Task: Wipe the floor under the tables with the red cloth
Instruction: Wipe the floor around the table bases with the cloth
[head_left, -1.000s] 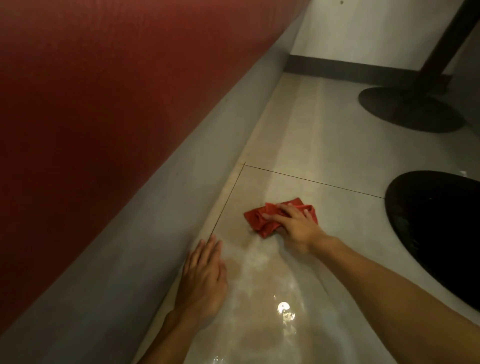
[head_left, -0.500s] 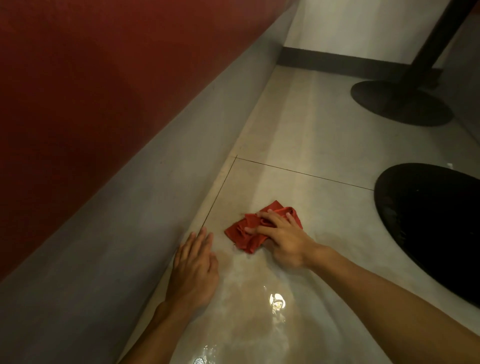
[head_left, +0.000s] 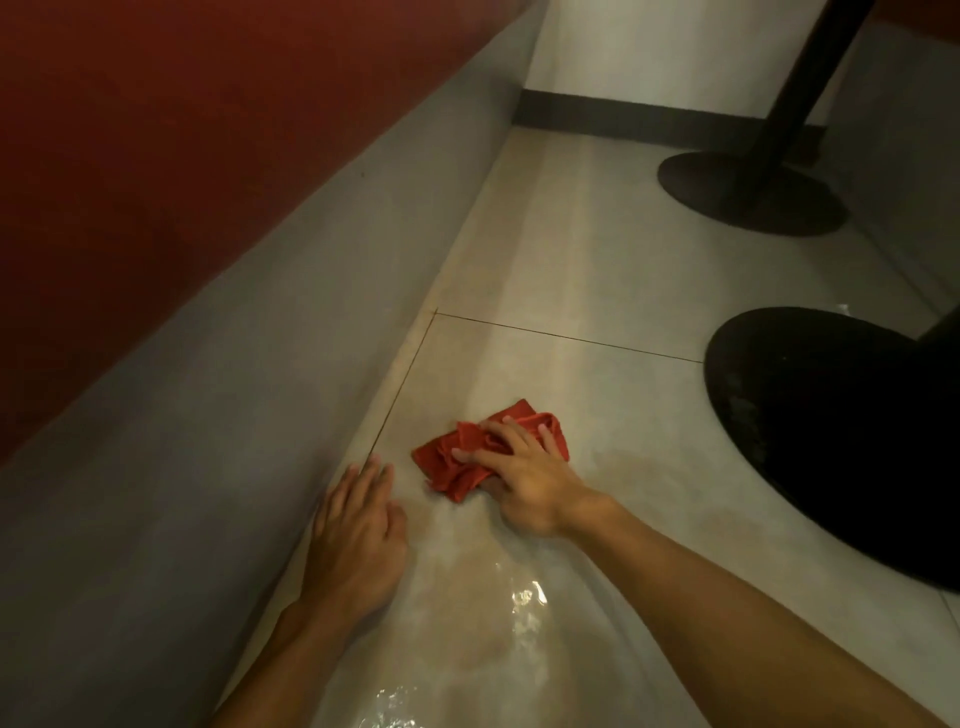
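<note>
Fingers (head_left: 501, 434) of right hand (head_left: 524, 480) spread, pressing red cloth (head_left: 449, 462) onto floor (head_left: 571, 260); left hand (head_left: 356, 540) apparently flat, open.

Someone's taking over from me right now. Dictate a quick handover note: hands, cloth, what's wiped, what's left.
Right hand: fingers spread on the bunched red cloth, pressing it to the floor.
Left hand: flat on the floor beside the grey bench base, holding nothing.
Done: the tile nearest the person shines wet.
Left: the duller floor ahead, past the grout line, around the near table base and the far table base.
</note>
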